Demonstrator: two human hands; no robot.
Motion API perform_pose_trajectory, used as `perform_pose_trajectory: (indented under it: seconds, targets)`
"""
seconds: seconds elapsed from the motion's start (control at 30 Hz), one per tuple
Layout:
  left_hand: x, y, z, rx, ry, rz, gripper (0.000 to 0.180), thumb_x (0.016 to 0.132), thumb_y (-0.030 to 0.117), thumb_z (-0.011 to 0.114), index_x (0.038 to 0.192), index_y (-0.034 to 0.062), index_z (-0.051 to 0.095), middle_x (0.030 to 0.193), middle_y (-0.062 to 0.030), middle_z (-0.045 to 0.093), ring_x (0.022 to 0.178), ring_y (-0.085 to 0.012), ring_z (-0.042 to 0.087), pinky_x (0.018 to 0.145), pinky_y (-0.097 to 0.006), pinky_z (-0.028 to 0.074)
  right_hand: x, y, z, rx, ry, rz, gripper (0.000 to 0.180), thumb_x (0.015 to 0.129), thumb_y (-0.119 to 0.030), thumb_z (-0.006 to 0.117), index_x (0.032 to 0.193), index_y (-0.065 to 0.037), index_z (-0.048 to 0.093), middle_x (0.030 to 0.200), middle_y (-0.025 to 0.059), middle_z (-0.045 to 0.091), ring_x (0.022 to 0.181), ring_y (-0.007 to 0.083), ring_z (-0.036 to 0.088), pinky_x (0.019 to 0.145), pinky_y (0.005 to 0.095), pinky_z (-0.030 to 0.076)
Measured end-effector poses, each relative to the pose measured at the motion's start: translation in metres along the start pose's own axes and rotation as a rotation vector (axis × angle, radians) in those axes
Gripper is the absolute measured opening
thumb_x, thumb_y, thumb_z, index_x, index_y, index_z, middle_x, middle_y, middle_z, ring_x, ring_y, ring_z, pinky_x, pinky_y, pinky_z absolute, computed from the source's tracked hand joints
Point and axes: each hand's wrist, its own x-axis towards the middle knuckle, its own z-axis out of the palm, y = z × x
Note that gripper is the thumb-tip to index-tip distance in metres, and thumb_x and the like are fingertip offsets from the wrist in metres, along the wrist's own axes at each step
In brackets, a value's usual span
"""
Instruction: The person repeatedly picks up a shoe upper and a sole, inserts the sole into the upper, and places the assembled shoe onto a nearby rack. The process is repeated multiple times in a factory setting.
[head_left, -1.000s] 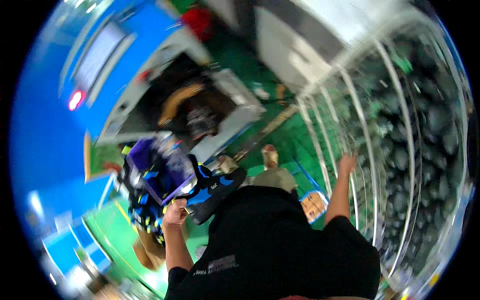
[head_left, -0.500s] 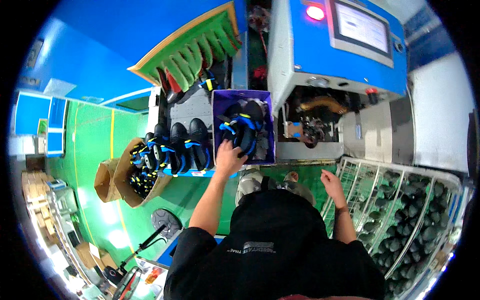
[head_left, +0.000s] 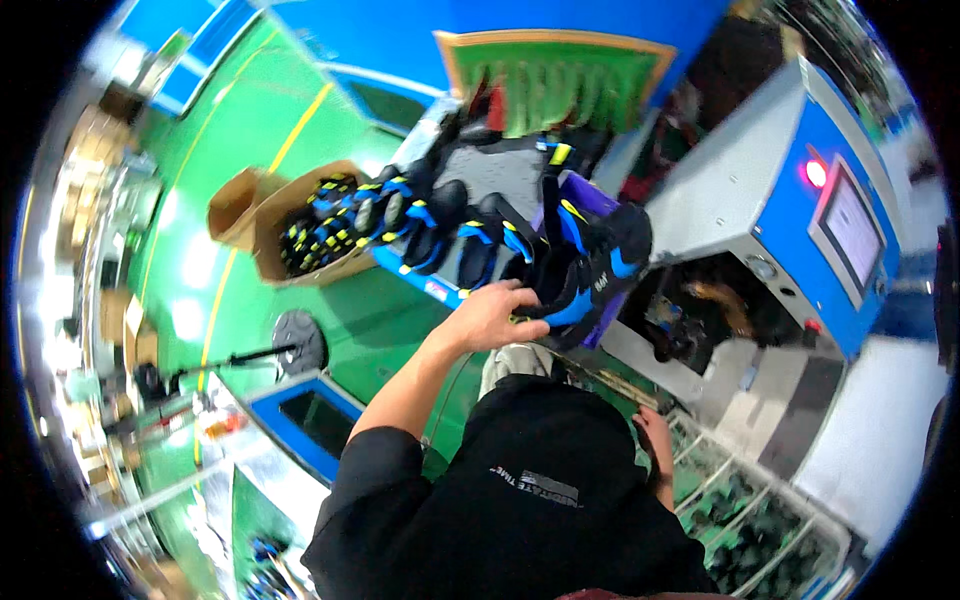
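The shoe now hides much of the purple box.

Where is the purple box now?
In the head view, right of centre, the purple box is partly hidden by the black-and-blue shoe in the left hand, left of the blue machine.

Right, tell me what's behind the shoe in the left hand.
Behind the black shoe in the left hand, parts of a purple box show past its upper and lower edges. The shoe covers the box's middle, so what lies inside there can't be told.
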Motion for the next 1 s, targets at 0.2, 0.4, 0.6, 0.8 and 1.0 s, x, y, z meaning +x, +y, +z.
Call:
perform_pose_trajectory:
  seconds: [0.2,0.4,0.6,0.8,1.0]
  targets:
    - [-0.185,-0.024,0.031,-0.210,0.094,-0.458,0.057,0.084,0.046,0.079,0.116,0.0009,0.069,0.117,-0.0214,0.070,0.113,-0.0355,0.066,0.096,-0.042,0.052,0.019,-0.018,-0.029,-0.083,0.099,-0.116,0.045,0.098,-0.022,0.063,0.138,-0.001,0.063,0.117,0.0172,0.074,0.106,0.0287,0.071,0.094,0.0365,0.053]
    - [-0.414,-0.058,0.115,-0.051,0.337,-1.166,0.074,0.076,0.054,0.080,0.129,0.0038,0.070,0.121,-0.0241,0.071,0.114,-0.0386,0.068,0.100,-0.044,0.053,0.025,-0.065,-0.042,-0.339,-0.153,-0.149,0.046,0.098,-0.019,0.062,0.140,-0.001,0.062,0.126,0.0179,0.071,0.112,0.0285,0.069,0.096,0.0386,0.053]
    - [-0.628,-0.059,0.150,0.187,0.956,-1.664,0.056,0.076,0.034,0.072,0.121,0.0010,0.072,0.127,-0.0204,0.068,0.118,-0.0356,0.066,0.103,-0.042,0.051,0.032,-0.132,-0.044,-0.492,-0.262,-0.323,0.048,0.097,-0.020,0.064,0.140,0.000,0.060,0.131,0.0202,0.068,0.116,0.0310,0.068,0.098,0.0411,0.052]
    - [-0.653,-0.147,0.120,0.074,1.743,-2.229,0.041,0.094,0.029,0.050,0.107,-0.0067,0.066,0.112,-0.0304,0.070,0.111,-0.0449,0.067,0.095,-0.051,0.053,0.015,-0.200,-0.063,-0.305,-0.158,-0.545,0.045,0.098,-0.019,0.063,0.140,-0.001,0.062,0.131,0.0197,0.068,0.119,0.0329,0.066,0.102,0.0430,0.051]
    - [-0.195,-0.235,0.082,-0.038,1.067,-0.706,0.025,0.095,0.017,0.068,0.112,0.0006,0.071,0.106,-0.0170,0.074,0.096,-0.0301,0.073,0.086,-0.038,0.057,-0.006,-0.269,-0.153,-0.146,0.953,-1.023,0.039,0.100,-0.005,0.058,0.138,0.005,0.059,0.138,0.0227,0.063,0.130,0.0377,0.060,0.108,0.0461,0.048]
